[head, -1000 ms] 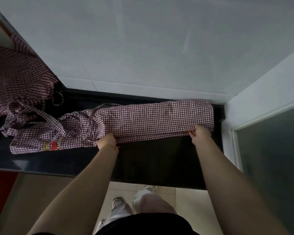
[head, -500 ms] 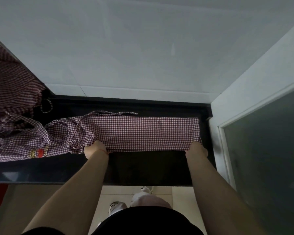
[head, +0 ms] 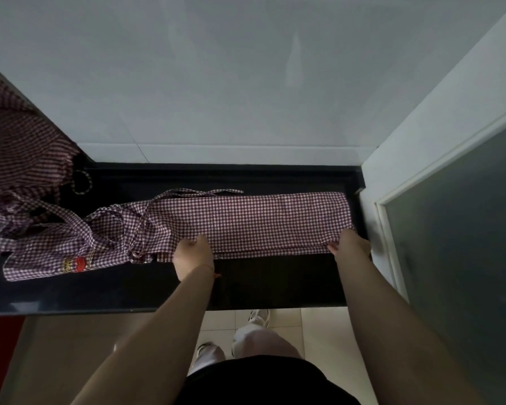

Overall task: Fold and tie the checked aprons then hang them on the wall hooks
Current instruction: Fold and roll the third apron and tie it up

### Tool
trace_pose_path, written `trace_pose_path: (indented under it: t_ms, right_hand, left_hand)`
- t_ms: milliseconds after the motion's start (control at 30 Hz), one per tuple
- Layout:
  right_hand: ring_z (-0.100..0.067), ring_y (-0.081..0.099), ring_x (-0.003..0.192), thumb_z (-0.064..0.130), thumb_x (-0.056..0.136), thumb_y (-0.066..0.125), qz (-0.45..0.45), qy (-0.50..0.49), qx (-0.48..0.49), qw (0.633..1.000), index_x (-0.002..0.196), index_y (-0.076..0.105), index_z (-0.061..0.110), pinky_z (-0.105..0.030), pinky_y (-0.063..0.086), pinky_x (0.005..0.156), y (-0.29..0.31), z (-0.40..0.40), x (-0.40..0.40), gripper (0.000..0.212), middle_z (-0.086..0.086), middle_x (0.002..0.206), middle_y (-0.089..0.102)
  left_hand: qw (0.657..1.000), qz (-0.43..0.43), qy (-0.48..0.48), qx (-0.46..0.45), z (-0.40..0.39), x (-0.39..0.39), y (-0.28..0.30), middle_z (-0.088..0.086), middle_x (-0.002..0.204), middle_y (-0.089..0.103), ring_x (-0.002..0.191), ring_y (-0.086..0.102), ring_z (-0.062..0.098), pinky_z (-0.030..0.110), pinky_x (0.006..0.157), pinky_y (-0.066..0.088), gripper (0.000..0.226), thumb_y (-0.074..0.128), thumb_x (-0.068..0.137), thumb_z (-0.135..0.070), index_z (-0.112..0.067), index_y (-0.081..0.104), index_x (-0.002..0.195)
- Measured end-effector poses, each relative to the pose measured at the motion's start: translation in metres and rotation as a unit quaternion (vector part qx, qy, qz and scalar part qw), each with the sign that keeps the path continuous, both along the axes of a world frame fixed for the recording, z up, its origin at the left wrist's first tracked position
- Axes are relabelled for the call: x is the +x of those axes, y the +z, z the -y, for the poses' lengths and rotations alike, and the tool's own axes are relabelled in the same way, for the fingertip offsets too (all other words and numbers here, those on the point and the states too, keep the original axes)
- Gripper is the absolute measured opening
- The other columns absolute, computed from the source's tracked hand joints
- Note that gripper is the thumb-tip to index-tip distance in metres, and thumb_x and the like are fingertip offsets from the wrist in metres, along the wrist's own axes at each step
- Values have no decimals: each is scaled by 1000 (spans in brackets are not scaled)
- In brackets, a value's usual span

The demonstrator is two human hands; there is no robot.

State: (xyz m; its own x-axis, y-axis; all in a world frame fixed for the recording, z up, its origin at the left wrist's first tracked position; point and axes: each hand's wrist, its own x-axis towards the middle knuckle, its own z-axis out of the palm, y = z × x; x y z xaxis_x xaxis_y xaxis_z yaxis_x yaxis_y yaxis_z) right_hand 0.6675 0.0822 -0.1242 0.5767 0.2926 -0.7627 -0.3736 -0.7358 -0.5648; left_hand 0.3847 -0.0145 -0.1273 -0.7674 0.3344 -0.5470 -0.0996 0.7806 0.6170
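On the glossy black stone counter (head: pixel 275 285), seen from the head camera, a maroon-and-white checked cotton apron (head: pixel 260 220) lies folded into a long narrow band, running from the middle of the counter to its right end beside the white wall corner (head: pixel 421 135). The left hand (head: pixel 194 252) pinches the band's near edge at its middle, and the right hand (head: pixel 351 247) grips the near right corner; the fingertips of both are tucked under the cloth and hidden. The apron's bib end spreads loosely to the left with tangled ties (head: pixel 135 226), and a thin strap (head: pixel 214 192) lies along the far edge. A small red-and-yellow embroidered patch (head: pixel 78 262) shows on the bib; any writing on it is too small to read. A second checked apron (head: pixel 21 159) lies bunched at the counter's left end, cut off by the frame. The band sits just short of the counter's right edge, with bare counter between it and the near edge. A dark frosted glass door (head: pixel 465 229) stands at right. Below, pale trousers and white shoes (head: pixel 259 317) stand on beige floor tiles.
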Motion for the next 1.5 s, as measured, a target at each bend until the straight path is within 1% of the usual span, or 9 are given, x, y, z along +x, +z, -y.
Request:
trace_pose_path:
  t_ms: [133,233,433,800,900,1100,1300,1400,1500]
  right_hand:
    - [-25,65,77,9,97,54,5,31,20,999,120,58,1,-37,60,69,4,6,4,25,-17,110,63]
    - [-26,69,80,7,95,52,0,21,30,999,123,56,0,-39,60,67,2,10,12,29,-17,104,66]
    - [-31,63,96,9,98,51,24,52,12,998,141,41,-2,-44,61,81,-8,19,17,45,-22,131,54]
    - [-23,60,75,11,98,55,31,89,3,996,110,58,0,-29,55,62,-19,22,24,16,-18,108,57]
    - [-20,57,71,9,94,59,-6,47,20,999,84,54,4,-30,57,74,-21,21,26,13,-15,99,57]
    - [-18,59,79,5,91,43,-163,-11,124,979,77,50,10,-43,44,104,-9,26,32,16,-4,74,53]
    - [-22,64,94,9,92,44,-164,-3,165,973,88,56,9,-38,49,78,29,0,22,13,-6,83,60]
    - [-24,67,90,6,95,45,-98,-9,125,987,100,58,3,-36,57,77,24,-1,28,15,-11,91,64]
    - [-22,68,82,13,100,48,-45,33,48,997,119,56,0,-32,58,70,-5,4,39,25,-14,99,67]
  left_hand:
    - [920,-216,-327,12,-14,3,-15,8,123,52,112,48,26,42,91,42,28,63,87,-29,-15,59,111]
    - [860,-188,-470,-66,-21,-6,-26,6,157,23,143,19,33,56,113,27,67,63,86,-48,-26,38,145]
    - [769,-183,-594,-146,-23,-9,-32,13,163,-12,148,-10,45,64,116,8,111,69,72,-71,-29,7,155]
    - [714,-280,-642,-11,-15,1,-33,8,148,38,140,30,28,50,114,32,41,54,95,-39,-22,53,132]
    - [678,-299,-669,-58,-18,5,-33,12,148,34,141,27,33,50,114,34,54,58,92,-49,-21,47,136]
    - [646,-317,-688,-94,-27,8,-34,15,138,39,131,37,34,44,98,50,53,62,89,-41,-19,44,134]
    - [650,-324,-684,-70,-26,4,-36,14,135,45,127,42,31,40,99,50,47,60,88,-11,-11,44,132]
    - [675,-334,-658,-17,-25,-6,-29,13,117,56,109,54,29,40,78,53,29,58,86,-3,-6,55,114]
    - [640,-387,-663,36,-19,-18,-21,12,89,61,81,58,30,37,57,45,24,72,68,-1,-7,61,88]
